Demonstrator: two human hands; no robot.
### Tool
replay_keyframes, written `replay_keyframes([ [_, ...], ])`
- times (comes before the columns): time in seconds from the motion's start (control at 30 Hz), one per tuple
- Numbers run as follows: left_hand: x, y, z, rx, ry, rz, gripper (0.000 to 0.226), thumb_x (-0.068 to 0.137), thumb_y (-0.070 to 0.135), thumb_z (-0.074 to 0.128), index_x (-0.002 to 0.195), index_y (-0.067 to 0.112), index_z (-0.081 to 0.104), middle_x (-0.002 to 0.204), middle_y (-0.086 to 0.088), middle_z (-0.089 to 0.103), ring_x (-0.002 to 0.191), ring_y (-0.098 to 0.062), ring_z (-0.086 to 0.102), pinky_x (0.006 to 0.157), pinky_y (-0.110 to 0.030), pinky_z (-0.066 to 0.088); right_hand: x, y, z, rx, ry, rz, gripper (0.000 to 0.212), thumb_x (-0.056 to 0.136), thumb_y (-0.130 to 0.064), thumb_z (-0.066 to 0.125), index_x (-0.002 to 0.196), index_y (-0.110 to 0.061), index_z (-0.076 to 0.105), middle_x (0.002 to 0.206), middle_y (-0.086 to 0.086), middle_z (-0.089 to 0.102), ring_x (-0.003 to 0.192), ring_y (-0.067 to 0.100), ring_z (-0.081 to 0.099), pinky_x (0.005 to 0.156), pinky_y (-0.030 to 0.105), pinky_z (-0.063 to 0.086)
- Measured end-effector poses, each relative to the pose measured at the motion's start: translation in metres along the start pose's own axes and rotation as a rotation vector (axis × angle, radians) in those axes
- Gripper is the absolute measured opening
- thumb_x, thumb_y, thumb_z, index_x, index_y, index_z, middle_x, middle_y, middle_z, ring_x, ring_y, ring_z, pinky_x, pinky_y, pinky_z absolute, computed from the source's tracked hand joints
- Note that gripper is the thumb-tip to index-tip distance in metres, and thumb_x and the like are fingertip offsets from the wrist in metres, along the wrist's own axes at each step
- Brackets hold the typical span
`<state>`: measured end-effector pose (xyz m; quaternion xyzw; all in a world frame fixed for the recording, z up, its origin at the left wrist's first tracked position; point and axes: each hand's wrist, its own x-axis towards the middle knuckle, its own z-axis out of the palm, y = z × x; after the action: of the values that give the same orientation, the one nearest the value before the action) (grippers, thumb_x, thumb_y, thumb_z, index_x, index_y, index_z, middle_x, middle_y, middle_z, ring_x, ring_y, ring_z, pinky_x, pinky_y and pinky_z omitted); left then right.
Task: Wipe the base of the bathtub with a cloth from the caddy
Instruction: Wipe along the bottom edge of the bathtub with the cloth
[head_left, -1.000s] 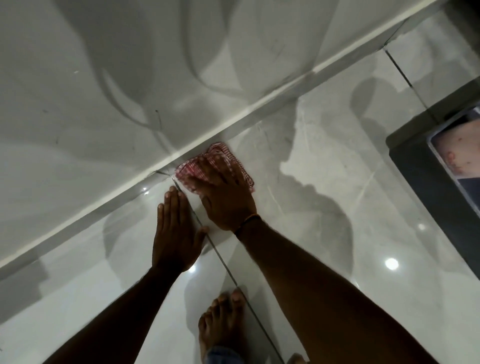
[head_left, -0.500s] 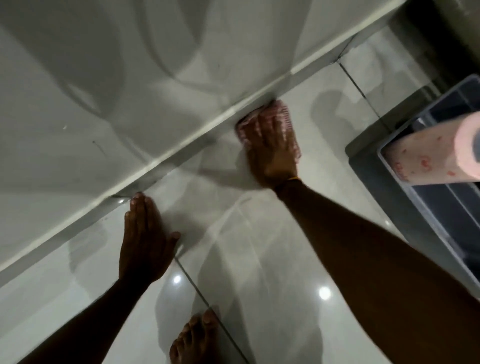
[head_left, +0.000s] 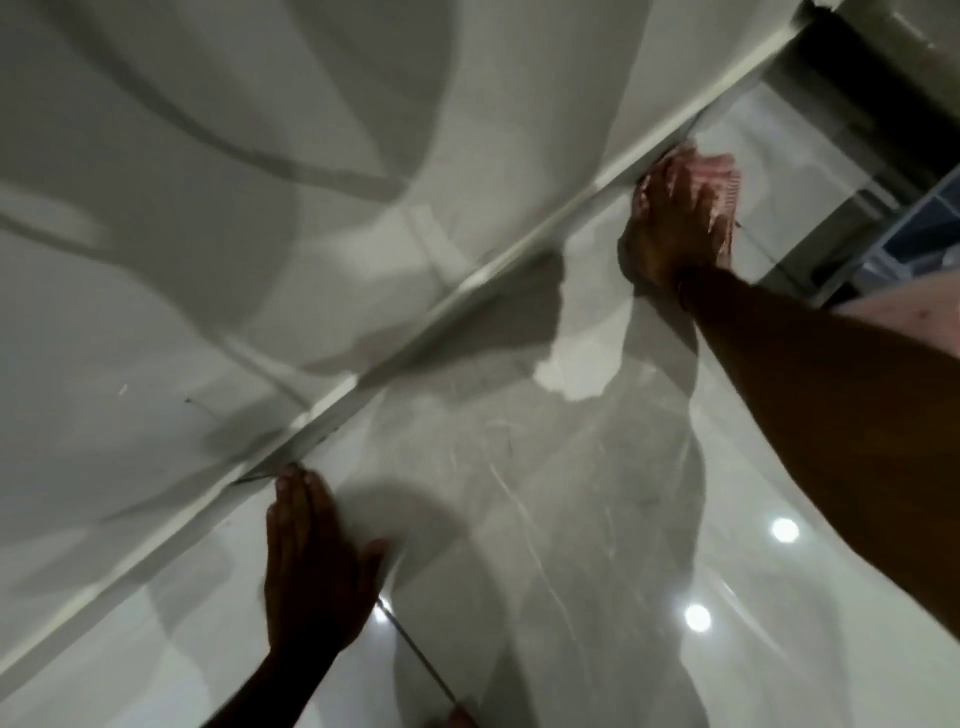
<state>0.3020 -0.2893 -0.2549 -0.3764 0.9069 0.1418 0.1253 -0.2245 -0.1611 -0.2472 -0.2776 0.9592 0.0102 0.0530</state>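
Pink checked cloth is lying under the right hand, whose straight fingers are pressing it down where the glossy floor is meeting the bathtub along its white bottom edge, near the far corner. Well apart, the left hand is resting flat and empty, its fingertips almost touching that edge, with bare tiles stretching between the two.

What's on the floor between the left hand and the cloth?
Head view: only bare glossy floor tile, crossed by shadows, lies between the left hand and the cloth, beside the bathtub base.
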Motion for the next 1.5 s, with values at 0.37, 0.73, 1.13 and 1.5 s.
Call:
replay_keyframes([
  [0.37, -0.007, 0.001, -0.018, 0.044, -0.042, 0.070, 0.106, 0.099, 0.074, 0.027, 0.164, -0.007, 0.008, 0.172, -0.033, 0.003, 0.162, -0.046, 0.004, 0.131, -0.058, 0.016, -0.274, -0.250, 0.022, 0.416, -0.195, -0.388, 0.062, 0.103, -0.038, 0.034, 0.164, -0.034, 0.027, 0.174, 0.005, 0.027, 0.161, 0.043, 0.015, 0.126, 0.069, 0.013],
  [0.73, -0.023, -0.014, -0.008, 0.107, -0.051, 0.080, 0.105, 0.100, 0.071, 0.031, 0.163, -0.010, 0.010, 0.172, -0.034, 0.005, 0.162, -0.046, 0.004, 0.132, -0.057, 0.015, -0.300, -0.268, 0.023, 0.406, -0.210, -0.449, 0.059, 0.103, -0.038, 0.029, 0.163, -0.039, 0.030, 0.175, -0.001, 0.025, 0.163, 0.035, 0.015, 0.130, 0.065, 0.009],
  [1.13, -0.012, -0.012, -0.007, 0.050, 0.033, 0.049, 0.108, 0.095, 0.072, 0.038, 0.163, -0.009, 0.015, 0.172, -0.032, 0.011, 0.161, -0.045, 0.014, 0.130, -0.055, 0.018, -0.141, -0.104, 0.030, 0.241, -0.111, -0.124, 0.057, 0.109, -0.031, 0.032, 0.166, -0.025, 0.026, 0.175, 0.012, 0.021, 0.162, 0.040, 0.014, 0.131, 0.063, 0.000],
  [1.5, -0.008, -0.014, 0.004, 0.068, 0.048, 0.009, 0.111, 0.094, 0.078, 0.030, 0.165, -0.005, 0.012, 0.174, -0.027, 0.010, 0.163, -0.039, 0.009, 0.131, -0.051, 0.015, 0.001, -0.010, -0.023, 0.208, -0.058, 0.244, 0.074, 0.108, -0.051, 0.014, 0.167, -0.010, -0.003, 0.177, 0.016, -0.003, 0.163, 0.040, -0.003, 0.130, 0.060, -0.009],
])
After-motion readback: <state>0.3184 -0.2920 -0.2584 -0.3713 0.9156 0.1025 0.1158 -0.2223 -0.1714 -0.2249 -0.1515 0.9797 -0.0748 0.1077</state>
